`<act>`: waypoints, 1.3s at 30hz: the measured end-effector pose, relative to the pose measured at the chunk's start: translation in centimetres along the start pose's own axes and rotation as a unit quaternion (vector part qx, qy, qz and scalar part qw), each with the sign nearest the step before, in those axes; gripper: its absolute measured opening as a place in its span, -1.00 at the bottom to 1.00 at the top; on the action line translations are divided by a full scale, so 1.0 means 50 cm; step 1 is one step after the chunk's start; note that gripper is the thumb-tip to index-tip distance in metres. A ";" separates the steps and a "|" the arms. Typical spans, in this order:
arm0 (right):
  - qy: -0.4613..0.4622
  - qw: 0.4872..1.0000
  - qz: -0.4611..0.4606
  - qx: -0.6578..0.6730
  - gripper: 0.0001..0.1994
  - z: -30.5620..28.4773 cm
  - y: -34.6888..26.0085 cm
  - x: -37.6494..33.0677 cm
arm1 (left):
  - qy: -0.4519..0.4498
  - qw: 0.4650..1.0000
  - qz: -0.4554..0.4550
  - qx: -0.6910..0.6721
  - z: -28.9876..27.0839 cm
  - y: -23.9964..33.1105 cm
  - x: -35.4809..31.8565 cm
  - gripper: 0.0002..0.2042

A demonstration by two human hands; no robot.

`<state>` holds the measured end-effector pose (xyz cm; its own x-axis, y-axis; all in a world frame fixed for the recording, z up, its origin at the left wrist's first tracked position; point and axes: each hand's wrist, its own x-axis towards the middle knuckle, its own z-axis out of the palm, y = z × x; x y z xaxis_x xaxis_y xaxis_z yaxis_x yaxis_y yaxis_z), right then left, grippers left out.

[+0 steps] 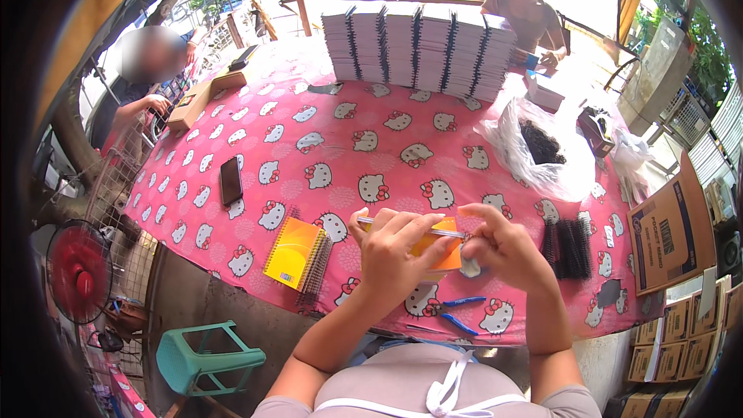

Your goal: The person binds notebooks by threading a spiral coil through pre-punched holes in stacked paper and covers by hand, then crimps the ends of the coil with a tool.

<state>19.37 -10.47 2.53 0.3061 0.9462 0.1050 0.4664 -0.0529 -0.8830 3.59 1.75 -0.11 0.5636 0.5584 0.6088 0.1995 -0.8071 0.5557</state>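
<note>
Currently, my left hand (393,248): clamped on an orange notebook (449,260), fingers over its back, thumb across the cover.
My right hand (503,251): thumb and fingers curled at the notebook's right end; I cannot tell whether they grip it.
Notebook: held up between my hands, lower middle of the frame, above the pink tabletop (329,147).
Pliers (460,325): blue handles spread, lying below the notebook, near my body.
Yellow notebooks (290,254): a small pile with spiral bindings, left of my left hand.
Wire spirals (569,249): a black bunch, just right of my right hand.
Phone (231,182): dark, lying left of centre.
Plastic bag (503,139): open, with a black tangle in it, right of centre.
Tall stacks (418,50): bound pages along the upper middle.
Co-workers: one person (542,23) sits at upper right, another (135,108) at upper left.
Stool (205,360): green, lower left.
</note>
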 end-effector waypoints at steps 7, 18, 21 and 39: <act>0.169 0.941 -0.199 -0.215 -0.85 0.036 -0.010 0.007 | -0.012 1.000 -0.007 -0.018 0.003 -0.005 -0.007 -0.78; 0.100 0.986 -0.107 -0.085 -0.81 -0.027 0.018 0.008 | -0.016 0.999 0.039 -0.011 -0.018 -0.008 -0.007 -0.72; 0.138 0.985 0.065 -0.085 -0.69 -0.156 0.179 -0.008 | -0.006 0.998 0.066 -0.023 -0.029 -0.007 0.004 -0.72; -0.042 0.995 -0.077 -0.040 -0.74 -0.135 0.129 0.083 | -0.023 0.998 0.040 -0.051 0.007 -0.018 0.023 -0.65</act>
<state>29.25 -9.05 0.37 0.1567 0.9685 0.1935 0.5681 0.0719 -0.8198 4.34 3.03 -0.10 0.6110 0.4815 0.6284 0.0713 -0.8240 0.5621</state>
